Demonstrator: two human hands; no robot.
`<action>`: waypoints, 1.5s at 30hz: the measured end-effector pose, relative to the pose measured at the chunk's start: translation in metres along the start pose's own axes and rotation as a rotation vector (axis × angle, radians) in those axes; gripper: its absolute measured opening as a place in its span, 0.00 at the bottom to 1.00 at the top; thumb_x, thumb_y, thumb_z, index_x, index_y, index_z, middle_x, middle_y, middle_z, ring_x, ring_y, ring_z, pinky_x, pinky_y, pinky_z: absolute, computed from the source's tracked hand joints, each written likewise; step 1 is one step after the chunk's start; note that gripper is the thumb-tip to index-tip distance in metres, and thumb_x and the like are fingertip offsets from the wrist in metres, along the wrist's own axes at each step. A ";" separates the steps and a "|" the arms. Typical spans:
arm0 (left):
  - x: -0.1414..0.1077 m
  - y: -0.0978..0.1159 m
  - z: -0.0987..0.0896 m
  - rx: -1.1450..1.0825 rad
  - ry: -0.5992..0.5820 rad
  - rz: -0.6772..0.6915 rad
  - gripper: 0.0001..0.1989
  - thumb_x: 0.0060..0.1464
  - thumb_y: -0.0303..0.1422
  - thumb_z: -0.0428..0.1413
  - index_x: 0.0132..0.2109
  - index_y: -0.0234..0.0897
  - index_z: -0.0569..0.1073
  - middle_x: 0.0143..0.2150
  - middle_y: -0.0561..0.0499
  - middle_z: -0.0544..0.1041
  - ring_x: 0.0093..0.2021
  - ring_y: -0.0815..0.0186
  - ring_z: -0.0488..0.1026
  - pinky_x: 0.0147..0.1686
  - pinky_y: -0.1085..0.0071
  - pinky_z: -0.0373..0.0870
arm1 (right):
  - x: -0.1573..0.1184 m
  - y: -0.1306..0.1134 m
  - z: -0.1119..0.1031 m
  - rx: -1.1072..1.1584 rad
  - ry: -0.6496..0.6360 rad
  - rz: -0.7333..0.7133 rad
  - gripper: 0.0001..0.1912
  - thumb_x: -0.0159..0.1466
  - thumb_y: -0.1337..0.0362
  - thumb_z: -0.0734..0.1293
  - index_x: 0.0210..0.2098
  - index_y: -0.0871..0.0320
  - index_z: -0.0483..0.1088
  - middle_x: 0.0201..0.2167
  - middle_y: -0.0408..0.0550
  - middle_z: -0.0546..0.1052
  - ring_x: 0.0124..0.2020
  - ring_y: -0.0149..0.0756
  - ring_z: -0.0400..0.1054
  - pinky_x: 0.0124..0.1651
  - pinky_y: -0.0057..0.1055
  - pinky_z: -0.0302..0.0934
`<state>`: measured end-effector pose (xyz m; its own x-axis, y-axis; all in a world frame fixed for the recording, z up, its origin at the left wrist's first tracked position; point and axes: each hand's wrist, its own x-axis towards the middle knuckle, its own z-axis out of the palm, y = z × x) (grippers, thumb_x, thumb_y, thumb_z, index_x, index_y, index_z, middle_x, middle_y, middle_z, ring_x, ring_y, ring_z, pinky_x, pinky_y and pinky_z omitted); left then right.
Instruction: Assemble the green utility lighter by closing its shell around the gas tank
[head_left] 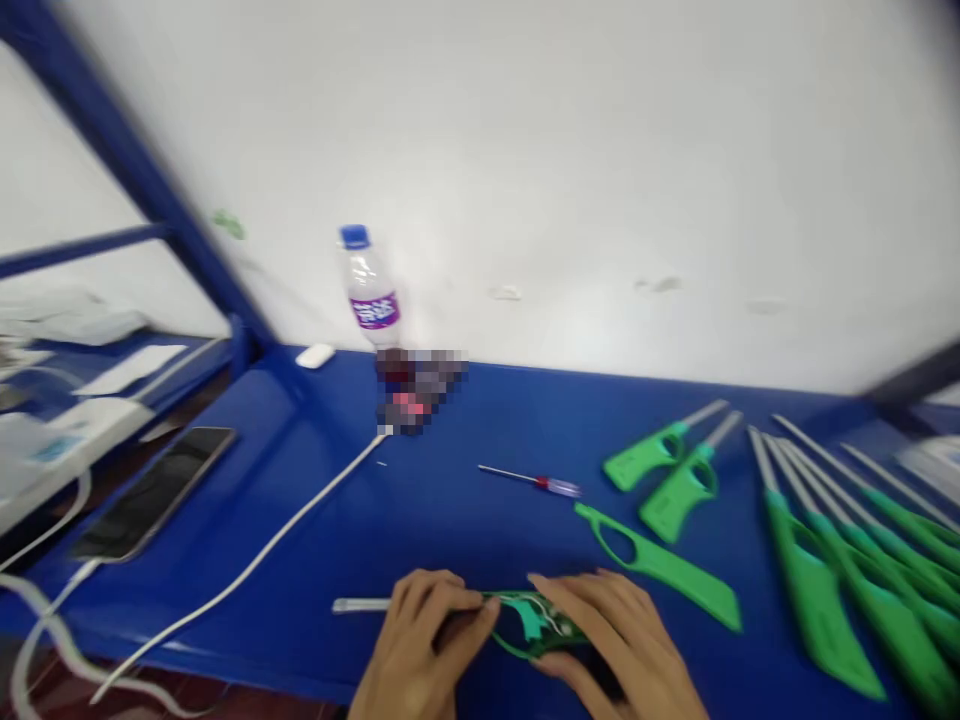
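At the table's front edge, an opened green lighter lies between my hands, its inner parts and a white wire showing. My left hand grips its neck, fingers bent around it, with the metal tube sticking out to the left. My right hand holds the handle end between thumb and fingers. A loose green half shell lies just beyond my right hand. Further back is a small screwdriver with a clear handle and red collar.
Two green lighters lie behind the shell, and several more are piled at the right. A bottle stands near the wall. At the left are a phone and a white cable crossing the blue table.
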<state>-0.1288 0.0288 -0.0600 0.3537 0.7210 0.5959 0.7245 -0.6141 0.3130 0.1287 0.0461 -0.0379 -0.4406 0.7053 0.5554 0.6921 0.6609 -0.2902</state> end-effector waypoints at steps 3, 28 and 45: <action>0.006 -0.005 -0.011 -0.008 -0.036 0.057 0.25 0.66 0.17 0.49 0.61 0.44 0.76 0.48 0.46 0.80 0.51 0.60 0.77 0.49 0.63 0.78 | 0.007 -0.002 -0.017 -0.019 -0.013 0.071 0.20 0.75 0.53 0.66 0.63 0.47 0.71 0.54 0.44 0.82 0.53 0.42 0.79 0.61 0.44 0.71; 0.012 0.006 -0.023 0.033 0.045 -0.187 0.16 0.72 0.30 0.54 0.62 0.47 0.74 0.57 0.48 0.76 0.59 0.58 0.72 0.57 0.60 0.75 | -0.042 0.054 -0.053 -0.210 0.061 0.262 0.17 0.77 0.53 0.61 0.62 0.46 0.71 0.56 0.47 0.77 0.55 0.45 0.73 0.59 0.44 0.66; 0.025 -0.006 -0.025 -0.190 0.032 -0.178 0.11 0.68 0.25 0.57 0.45 0.45 0.83 0.44 0.51 0.78 0.40 0.67 0.78 0.39 0.70 0.78 | 0.015 -0.026 0.002 0.164 -0.276 0.181 0.19 0.76 0.63 0.64 0.64 0.47 0.69 0.56 0.49 0.76 0.56 0.45 0.72 0.57 0.48 0.72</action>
<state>-0.1394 0.0427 -0.0283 0.2095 0.8141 0.5416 0.6486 -0.5302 0.5461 0.1030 0.0400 -0.0232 -0.4727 0.8424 0.2588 0.6820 0.5357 -0.4979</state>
